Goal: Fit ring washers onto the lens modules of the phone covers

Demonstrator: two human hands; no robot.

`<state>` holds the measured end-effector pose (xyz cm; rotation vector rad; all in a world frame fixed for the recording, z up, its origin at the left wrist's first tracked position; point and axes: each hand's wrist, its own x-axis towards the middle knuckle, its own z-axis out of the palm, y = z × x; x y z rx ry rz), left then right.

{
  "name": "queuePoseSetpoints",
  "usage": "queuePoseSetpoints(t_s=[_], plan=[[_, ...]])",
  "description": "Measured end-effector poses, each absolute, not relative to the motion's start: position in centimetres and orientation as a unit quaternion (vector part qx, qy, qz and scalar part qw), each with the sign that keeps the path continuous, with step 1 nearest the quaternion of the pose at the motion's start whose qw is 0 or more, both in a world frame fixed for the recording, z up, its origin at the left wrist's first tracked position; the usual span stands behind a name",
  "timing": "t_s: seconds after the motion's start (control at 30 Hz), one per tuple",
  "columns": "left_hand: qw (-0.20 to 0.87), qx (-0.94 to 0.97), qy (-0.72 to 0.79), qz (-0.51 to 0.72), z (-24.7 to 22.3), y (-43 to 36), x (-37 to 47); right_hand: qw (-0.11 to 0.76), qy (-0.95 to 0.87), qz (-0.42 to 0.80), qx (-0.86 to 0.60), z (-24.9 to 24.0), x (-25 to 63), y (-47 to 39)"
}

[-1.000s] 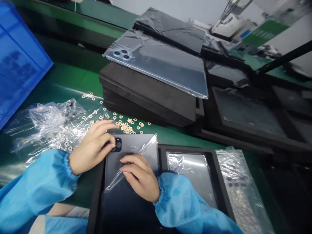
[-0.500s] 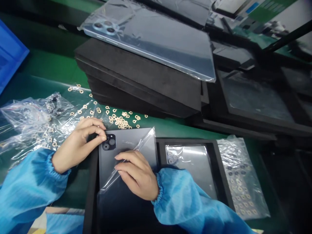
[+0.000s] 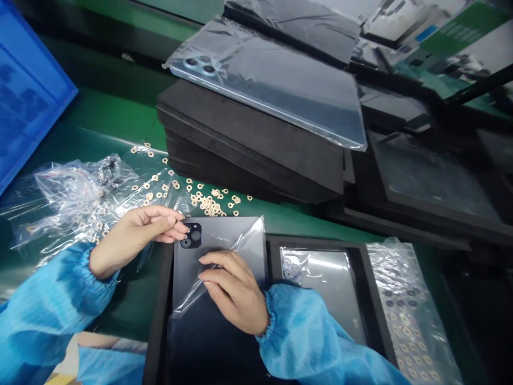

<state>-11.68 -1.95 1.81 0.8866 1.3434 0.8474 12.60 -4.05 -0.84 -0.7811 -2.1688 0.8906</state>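
Note:
A dark grey tablet lies back up, its camera block at the top left corner. Clear film is folded back diagonally across its upper part. My right hand rests over the tablet, fingers curled onto the film's fold. My left hand is beside the camera block, thumb and index finger pressed together and the other fingertips over the block's left edge. Whatever the pinch holds is too small to make out. Loose gold rings with small tabs lie just beyond the tablet.
Right of the tablet, a film-wrapped tablet sits in a black foam tray. A clear bag with rows of rings lies farther right. Behind, a wrapped blue tablet tops stacked black foam. Crumpled plastic and a blue bin are left.
The view has shifted, so everything sits farther right and slightly lower. My left hand has turned and its lower fingers have straightened toward the camera block. The right hand stays on the film.

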Motion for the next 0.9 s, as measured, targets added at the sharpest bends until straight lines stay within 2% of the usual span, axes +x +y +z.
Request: queuePoseSetpoints(t_s=[0.27,0.4,0.5,0.63,0.7,0.8,0.9], plan=[[0.631,0.351,0.601,0.342,2.8,-2.1,-11.1,0.332,-0.834,0.329,-0.294,-0.8,12.5,-4.0],[0.6,0.385,0.599,0.364,2.5,-2.3,-10.3,0.333,-0.833,0.33,-0.293,-0.8,12.5,-4.0],[0.525,0.487,0.596,0.364,2.2,-2.6,-10.0,0.334,-0.834,0.33,-0.29,-0.8,12.5,-3.9],[0.302,0.707,0.55,0.326,1.8,-2.4,-9.8,0.333,-0.836,0.324,-0.291,-0.8,12.5,-3.9],[0.228,0.768,0.518,0.299,1.6,-2.0,-9.6,0.331,-0.838,0.322,-0.292,-0.8,12.5,-3.9],[0.198,0.8,0.497,0.271,1.1,-1.5,-9.2,0.33,-0.839,0.32,-0.291,-0.9,12.5,-3.9],[0.225,0.79,0.505,0.265,0.7,-1.4,-8.9,0.331,-0.84,0.319,-0.287,-1.0,12.5,-3.8]])
